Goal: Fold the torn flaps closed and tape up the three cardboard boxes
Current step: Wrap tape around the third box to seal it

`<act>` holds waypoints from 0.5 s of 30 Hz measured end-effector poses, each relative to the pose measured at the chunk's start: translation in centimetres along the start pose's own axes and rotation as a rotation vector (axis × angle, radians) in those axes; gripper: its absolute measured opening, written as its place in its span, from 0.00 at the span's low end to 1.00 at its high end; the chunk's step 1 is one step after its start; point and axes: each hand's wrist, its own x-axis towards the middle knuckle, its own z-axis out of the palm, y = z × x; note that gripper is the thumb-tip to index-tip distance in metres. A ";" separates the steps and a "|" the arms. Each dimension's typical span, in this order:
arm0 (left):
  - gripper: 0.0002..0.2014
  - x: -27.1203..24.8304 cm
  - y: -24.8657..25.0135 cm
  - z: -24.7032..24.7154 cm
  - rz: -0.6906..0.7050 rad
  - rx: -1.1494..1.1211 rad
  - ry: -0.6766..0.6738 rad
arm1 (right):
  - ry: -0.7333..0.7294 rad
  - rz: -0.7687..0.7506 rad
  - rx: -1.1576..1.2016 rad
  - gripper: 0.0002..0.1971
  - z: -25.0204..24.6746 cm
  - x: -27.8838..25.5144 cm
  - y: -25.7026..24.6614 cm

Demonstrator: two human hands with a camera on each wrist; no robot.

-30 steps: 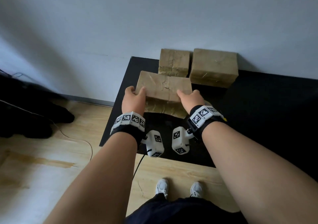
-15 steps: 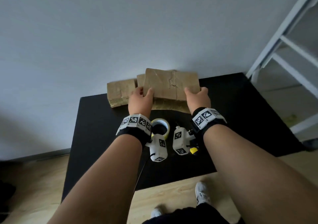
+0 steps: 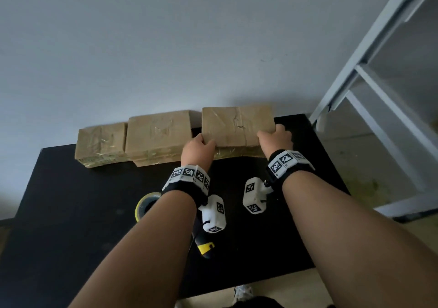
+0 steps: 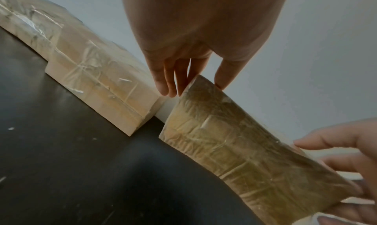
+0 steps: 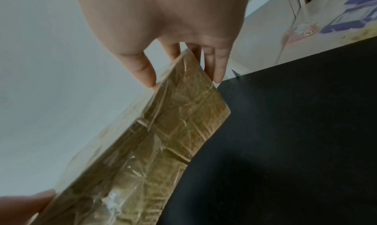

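Plainly, no brand, label or readable writing shows on any of the three cardboard boxes; their faces carry only wrinkled clear tape. The sole printed marks are the black-and-white square code tags on the wristbands [image 3: 189, 175] and on the white camera blocks [image 3: 254, 196] beneath the wrists.

Both hands hold the right box [image 3: 237, 126] by its ends. The left hand [image 3: 196, 150] grips the left end, thumb on top and fingers [image 4: 163, 77] down the end face; the right hand [image 3: 276, 137] grips the right end likewise, thumb at the top edge and fingers [image 5: 216, 64] along the end face. From the left wrist view this box sits tilted, its near lower edge close to the table, though whether it touches cannot be told.

Just left of it, with a gap between, the middle box [image 3: 158, 137] rests on the table against the wall, and the left box [image 3: 102, 145] touches its far side.

Underneath is a black table [image 3: 71, 213], matte and flecked with pale specks. A yellow-rimmed tape roll [image 3: 144, 207] lies partly hidden by the left forearm, and a black-and-yellow tool [image 3: 205, 248] lies under that wrist. Behind stands a plain pale wall [image 3: 189, 47]; a white shelf frame [image 3: 369, 70] rises at the right, and light wooden floor [image 3: 296, 288] shows at the near table edge.
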 end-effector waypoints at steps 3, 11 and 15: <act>0.13 1.9 -0.2 1.8 -0.057 0.132 0.001 | -0.102 0.005 -0.083 0.22 0.6 3.3 0.2; 0.20 4.4 -1.1 4.1 -0.131 0.317 0.008 | -0.244 -0.006 -0.171 0.16 3.8 8.1 0.6; 0.17 4.8 -1.3 3.4 0.046 0.518 0.116 | -0.225 -0.025 -0.168 0.18 4.7 9.4 -0.7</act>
